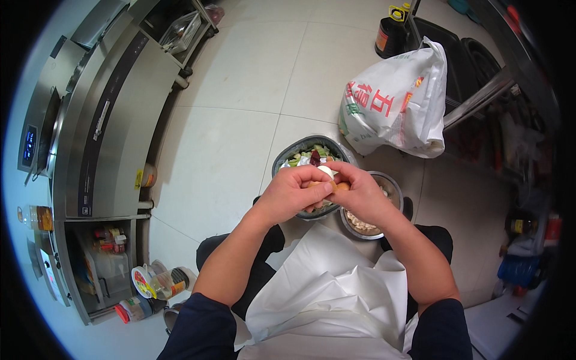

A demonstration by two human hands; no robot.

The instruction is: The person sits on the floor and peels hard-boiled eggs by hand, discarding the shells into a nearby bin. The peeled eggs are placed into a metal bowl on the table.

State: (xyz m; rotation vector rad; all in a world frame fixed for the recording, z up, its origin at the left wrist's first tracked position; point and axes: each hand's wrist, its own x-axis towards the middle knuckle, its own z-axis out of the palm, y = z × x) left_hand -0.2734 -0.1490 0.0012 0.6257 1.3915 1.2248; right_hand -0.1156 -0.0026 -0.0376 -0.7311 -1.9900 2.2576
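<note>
Both of my hands meet over a dark lined bin (280, 158) on the floor. My left hand (294, 191) and my right hand (357, 186) hold an egg (326, 171) between their fingers; its white shows at the top, with brown shell lower down. Another brown, rounded piece (343, 186) shows by my right fingers; whether it is shell or a second egg, I cannot tell. Green and dark red scraps (315, 156) lie in the bin. To its right stands a round metal bowl (398, 191), partly under my right hand, with pale pieces in it.
A large white printed sack (387, 103) stands beyond the bowl, near a metal table leg (479, 101). Behind it is a dark bottle with a yellow cap (390, 38). At left are a steel cabinet (130, 121) and several plastic containers (168, 283). A white apron (328, 288) covers my lap.
</note>
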